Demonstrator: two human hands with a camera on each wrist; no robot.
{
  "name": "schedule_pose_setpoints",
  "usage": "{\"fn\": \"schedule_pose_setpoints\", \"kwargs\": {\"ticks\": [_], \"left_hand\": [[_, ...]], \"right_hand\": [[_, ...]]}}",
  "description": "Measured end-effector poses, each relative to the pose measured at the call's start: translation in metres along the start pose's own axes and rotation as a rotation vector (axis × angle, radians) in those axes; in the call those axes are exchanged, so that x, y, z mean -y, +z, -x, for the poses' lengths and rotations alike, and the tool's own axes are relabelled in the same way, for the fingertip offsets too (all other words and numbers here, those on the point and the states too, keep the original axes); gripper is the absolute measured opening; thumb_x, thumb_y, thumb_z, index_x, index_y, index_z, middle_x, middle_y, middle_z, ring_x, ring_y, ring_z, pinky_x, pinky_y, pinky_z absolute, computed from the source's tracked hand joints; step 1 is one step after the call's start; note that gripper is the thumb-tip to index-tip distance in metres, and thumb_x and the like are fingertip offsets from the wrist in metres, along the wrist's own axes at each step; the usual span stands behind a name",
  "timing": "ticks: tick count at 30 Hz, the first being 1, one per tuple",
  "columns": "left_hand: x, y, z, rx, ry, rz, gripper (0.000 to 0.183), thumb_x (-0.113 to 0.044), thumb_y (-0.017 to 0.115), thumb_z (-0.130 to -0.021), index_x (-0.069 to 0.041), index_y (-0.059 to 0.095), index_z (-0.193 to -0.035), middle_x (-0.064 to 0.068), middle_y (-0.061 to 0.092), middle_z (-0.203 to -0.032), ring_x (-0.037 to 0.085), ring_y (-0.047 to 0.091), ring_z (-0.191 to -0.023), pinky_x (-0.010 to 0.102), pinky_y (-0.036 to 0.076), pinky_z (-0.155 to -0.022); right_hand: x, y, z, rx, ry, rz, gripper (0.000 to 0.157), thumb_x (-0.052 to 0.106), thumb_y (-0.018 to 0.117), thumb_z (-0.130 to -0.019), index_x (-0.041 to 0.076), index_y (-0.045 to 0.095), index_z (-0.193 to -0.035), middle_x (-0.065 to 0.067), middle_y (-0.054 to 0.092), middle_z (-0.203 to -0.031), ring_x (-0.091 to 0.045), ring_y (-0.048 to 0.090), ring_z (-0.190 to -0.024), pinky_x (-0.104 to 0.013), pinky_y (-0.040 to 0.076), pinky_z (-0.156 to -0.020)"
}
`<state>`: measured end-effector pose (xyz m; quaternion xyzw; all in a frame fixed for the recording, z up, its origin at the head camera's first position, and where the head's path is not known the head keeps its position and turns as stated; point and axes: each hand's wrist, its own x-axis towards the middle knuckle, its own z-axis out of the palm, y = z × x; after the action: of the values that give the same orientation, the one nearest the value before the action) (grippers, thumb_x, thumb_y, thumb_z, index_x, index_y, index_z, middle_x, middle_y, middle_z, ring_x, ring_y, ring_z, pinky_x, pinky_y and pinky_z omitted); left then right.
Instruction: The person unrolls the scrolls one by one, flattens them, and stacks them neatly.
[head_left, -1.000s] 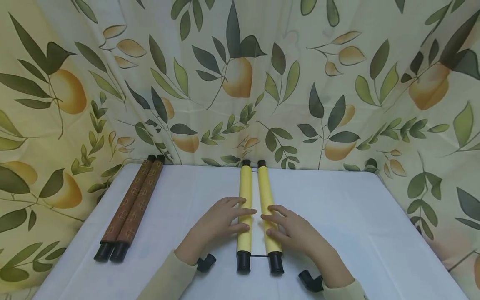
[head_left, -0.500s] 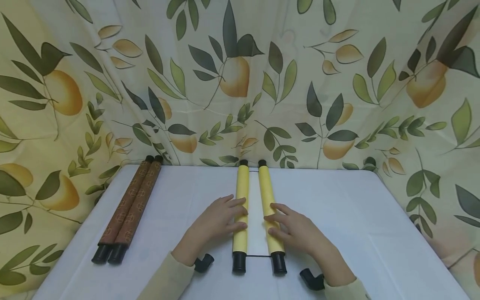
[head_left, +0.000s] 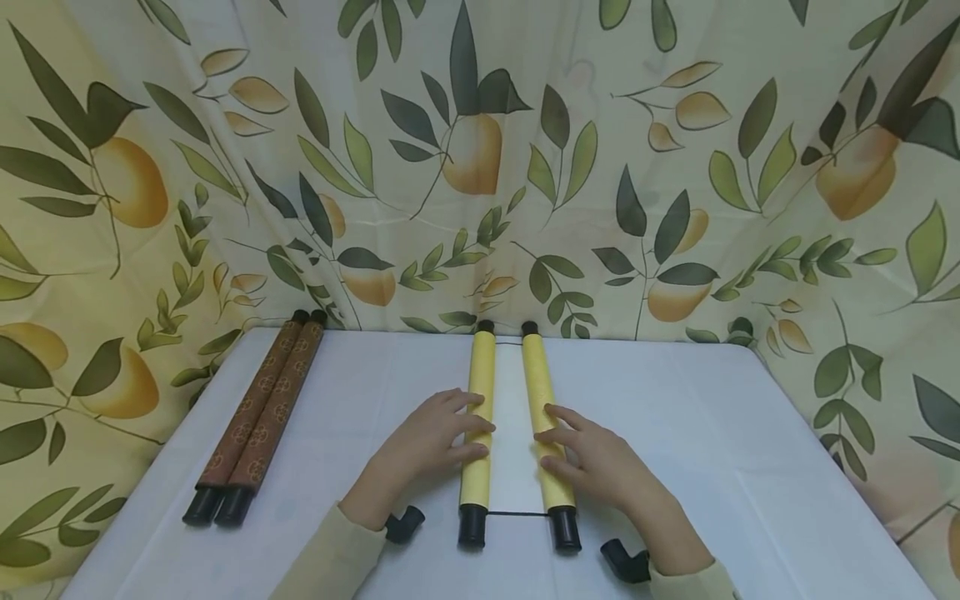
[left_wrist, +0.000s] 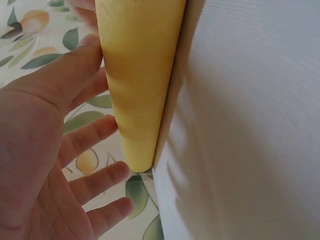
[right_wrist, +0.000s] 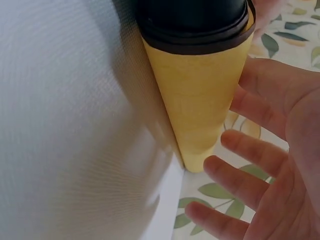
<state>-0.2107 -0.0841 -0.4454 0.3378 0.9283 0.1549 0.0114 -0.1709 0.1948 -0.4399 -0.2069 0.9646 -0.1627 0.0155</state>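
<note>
A yellow scroll lies on the table, its white paper (head_left: 514,433) showing in a narrow strip between two rolls with black end knobs. My left hand (head_left: 435,437) rests its fingertips on the left yellow roll (head_left: 478,392). On the right yellow roll (head_left: 537,375) lie the fingertips of my right hand (head_left: 600,454). In both wrist views the fingers are spread and nearly straight, touching the rolls from the outer side without curling round them. The left wrist view shows the left roll's side close up; a black end knob (right_wrist: 195,20) appears in the right wrist view.
Two brown patterned rolls (head_left: 262,408) with black ends lie side by side at the table's left. The white table (head_left: 675,417) ends at a curtain (head_left: 480,208) printed with fruit and leaves. A black wrist mount (head_left: 626,562) sits on the right wrist.
The two yellow rolls have moved apart, the left one leftward and the right one slightly rightward, with my hands following. The white strip between them is wider.
</note>
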Motion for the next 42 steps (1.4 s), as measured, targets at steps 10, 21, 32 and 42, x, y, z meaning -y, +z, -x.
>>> {"fn": "schedule_pose_setpoints", "kwargs": {"ticks": [10, 21, 32, 42], "left_hand": [[0.0, -0.002, 0.0, -0.012, 0.012, 0.027, 0.037, -0.048, 0.064, -0.094, -0.027, 0.068, -0.125, -0.001, 0.049, -0.151, 0.035, 0.037, -0.144, 0.047, 0.029, -0.118], [0.003, -0.005, 0.002, -0.024, -0.007, 0.048, 0.033, -0.045, 0.069, -0.092, -0.025, 0.071, -0.119, 0.003, 0.05, -0.149, 0.031, 0.04, -0.142, 0.045, 0.034, -0.116], [0.008, -0.008, 0.005, -0.027, -0.072, 0.088, 0.038, -0.043, 0.069, -0.093, -0.028, 0.067, -0.128, 0.002, 0.049, -0.15, 0.027, 0.039, -0.142, 0.046, 0.04, -0.112], [0.012, -0.008, 0.006, -0.023, -0.088, 0.109, 0.037, -0.043, 0.069, -0.093, -0.03, 0.068, -0.127, 0.004, 0.05, -0.145, 0.029, 0.045, -0.133, 0.046, 0.047, -0.103]], "right_hand": [[-0.003, -0.001, 0.001, -0.007, 0.041, 0.008, 0.035, 0.039, 0.071, -0.091, 0.026, 0.07, -0.123, -0.006, 0.048, -0.15, -0.035, 0.056, -0.127, -0.058, 0.048, -0.098], [-0.007, -0.002, 0.0, -0.033, 0.019, 0.024, 0.032, 0.035, 0.073, -0.09, 0.022, 0.07, -0.118, -0.005, 0.054, -0.147, -0.032, 0.048, -0.137, -0.055, 0.044, -0.105], [-0.009, -0.006, -0.002, -0.05, 0.005, 0.023, 0.03, 0.033, 0.072, -0.091, 0.021, 0.072, -0.118, -0.008, 0.052, -0.148, -0.034, 0.058, -0.125, -0.055, 0.05, -0.096], [-0.012, -0.009, 0.002, -0.031, 0.058, 0.028, 0.033, 0.035, 0.071, -0.091, 0.023, 0.071, -0.122, -0.009, 0.051, -0.147, -0.036, 0.06, -0.121, -0.056, 0.052, -0.09]]}}
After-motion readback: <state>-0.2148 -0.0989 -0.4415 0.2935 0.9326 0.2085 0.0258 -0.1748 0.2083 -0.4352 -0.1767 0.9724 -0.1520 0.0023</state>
